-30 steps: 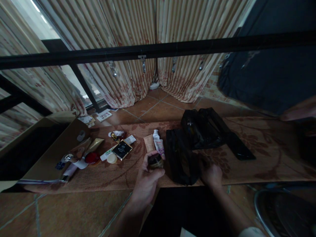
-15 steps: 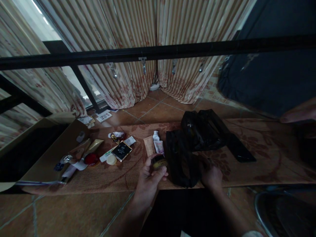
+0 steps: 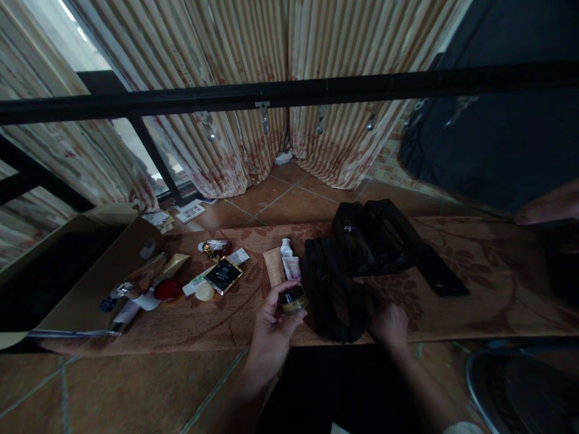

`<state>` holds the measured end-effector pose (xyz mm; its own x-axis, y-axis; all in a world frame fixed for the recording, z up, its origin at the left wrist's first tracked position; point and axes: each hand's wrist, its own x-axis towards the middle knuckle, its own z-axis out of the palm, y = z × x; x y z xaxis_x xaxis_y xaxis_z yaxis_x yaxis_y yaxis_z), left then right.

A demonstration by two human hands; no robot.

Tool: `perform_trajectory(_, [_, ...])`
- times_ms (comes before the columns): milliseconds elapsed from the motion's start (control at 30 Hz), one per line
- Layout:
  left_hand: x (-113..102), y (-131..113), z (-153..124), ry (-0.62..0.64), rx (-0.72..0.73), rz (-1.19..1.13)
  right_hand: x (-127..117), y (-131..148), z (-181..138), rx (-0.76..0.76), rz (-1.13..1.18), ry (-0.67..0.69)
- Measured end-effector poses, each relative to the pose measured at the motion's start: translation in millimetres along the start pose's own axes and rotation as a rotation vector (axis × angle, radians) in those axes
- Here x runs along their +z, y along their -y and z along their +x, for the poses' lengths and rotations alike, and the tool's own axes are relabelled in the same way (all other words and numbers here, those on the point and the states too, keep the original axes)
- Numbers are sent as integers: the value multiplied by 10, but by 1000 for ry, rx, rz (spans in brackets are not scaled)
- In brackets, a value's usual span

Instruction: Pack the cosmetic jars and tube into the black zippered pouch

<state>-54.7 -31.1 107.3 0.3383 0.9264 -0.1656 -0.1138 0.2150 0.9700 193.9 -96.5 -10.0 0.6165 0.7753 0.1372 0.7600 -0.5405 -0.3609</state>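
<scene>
A small cosmetic jar (image 3: 293, 299) with a dark lid and a yellowish body is pinched between the thumb and fingers of my left hand (image 3: 271, 331). To its right a black see-through pouch (image 3: 316, 283) stands with its dark rim facing me. My right hand (image 3: 389, 324) is closed at the pouch's right edge, its fingertips lost in shadow. Just beyond the jar lie a peach tube (image 3: 273, 267), a white tube (image 3: 292, 269) and a small white bottle (image 3: 286, 247). A second black pouch (image 3: 375, 241) sits behind the first.
Farther left are a black square compact (image 3: 224, 276), a round cream-coloured item (image 3: 204, 292), a red jar (image 3: 167, 290) and several tubes. A cardboard box (image 3: 113, 271) stands at the left end. Right of the pouches lies a flat black object (image 3: 441, 274). Another person's hand (image 3: 549, 204) shows at far right.
My left hand has tilted the jar so its dark lid shows more, and the thumb has slid lower on it. My right hand has hardly moved.
</scene>
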Motion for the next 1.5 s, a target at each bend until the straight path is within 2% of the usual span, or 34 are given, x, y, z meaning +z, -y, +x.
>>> perform_trajectory(500, [-21,79,36,-3,-21,18,12,-15,7,-6,3,14])
perform_trajectory(900, [-42,130,40,-24,75,63,-10,9,3,11,-17,18])
perform_trajectory(1500, [-27,118,40,-61,43,50,-18,24,-5,8,-22,13])
